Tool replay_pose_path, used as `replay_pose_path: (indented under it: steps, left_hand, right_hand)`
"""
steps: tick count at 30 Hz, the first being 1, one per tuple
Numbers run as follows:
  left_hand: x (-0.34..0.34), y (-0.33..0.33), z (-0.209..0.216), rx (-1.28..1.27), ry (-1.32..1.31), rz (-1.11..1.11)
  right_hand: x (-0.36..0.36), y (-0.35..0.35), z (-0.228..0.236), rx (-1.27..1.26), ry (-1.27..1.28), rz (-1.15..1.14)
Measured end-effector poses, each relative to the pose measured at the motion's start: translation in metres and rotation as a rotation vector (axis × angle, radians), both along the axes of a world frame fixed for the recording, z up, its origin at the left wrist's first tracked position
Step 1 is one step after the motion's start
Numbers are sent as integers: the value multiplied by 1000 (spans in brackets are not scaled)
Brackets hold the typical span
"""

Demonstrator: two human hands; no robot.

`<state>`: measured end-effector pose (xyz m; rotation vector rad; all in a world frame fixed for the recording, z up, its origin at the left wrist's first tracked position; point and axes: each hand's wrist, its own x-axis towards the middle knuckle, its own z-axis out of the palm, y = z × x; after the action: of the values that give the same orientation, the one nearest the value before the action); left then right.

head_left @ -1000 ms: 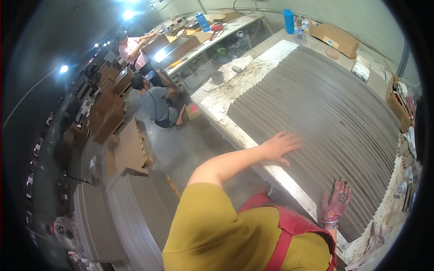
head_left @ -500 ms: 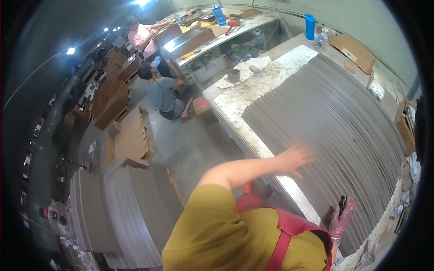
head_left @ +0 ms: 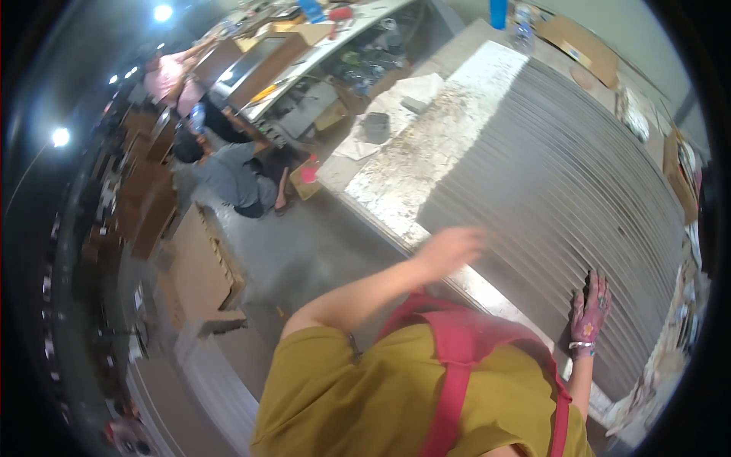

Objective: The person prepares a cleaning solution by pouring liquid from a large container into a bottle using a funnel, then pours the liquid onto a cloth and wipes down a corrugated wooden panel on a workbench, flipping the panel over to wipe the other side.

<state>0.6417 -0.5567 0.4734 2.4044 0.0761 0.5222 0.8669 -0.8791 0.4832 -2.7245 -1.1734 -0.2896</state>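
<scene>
A broad row of thin grey panels (head_left: 525, 183), overlapping like steps, covers most of the worktable. My right hand (head_left: 590, 316), in a pink flowered glove, lies on the panels near their right side with its fingers stretched out. My bare left hand (head_left: 451, 250) is over the near left edge of the panels, by the table's white, stained rim (head_left: 495, 289). Motion smears its fingers, so their pose is unclear, and I make out nothing held in it.
On the table's far left part lie a white cloth (head_left: 411, 95) and a grey cup-like container (head_left: 375, 127). Cardboard (head_left: 579, 47) and a bottle (head_left: 522, 34) stand at the back. A crouching person (head_left: 232, 175) and a standing person (head_left: 171, 80) work at the left, near flattened cardboard (head_left: 199, 263).
My left hand has drawn back left from over the panels toward the table edge. My right hand has moved farther up the panels, fingers now straighter. The view has shifted.
</scene>
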Motion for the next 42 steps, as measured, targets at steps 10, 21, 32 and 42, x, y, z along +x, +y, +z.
replay_pose_path:
  steps: [10, 21, 32, 42]
  left_hand:
    - [-89, 211, 52, -59, -151, 747]
    - [-46, 311, 49, 179, 547, 838]
    - [-38, 302, 41, 593, 388, 666]
    - [-27, 297, 30, 577, 318, 590]
  right_hand:
    - [0, 2, -1, 86, 26, -103]
    - [-4, 172, 39, 220, 84, 273]
    - [26, 420, 50, 60, 323, 774]
    - [6, 586, -35, -214, 43, 594]
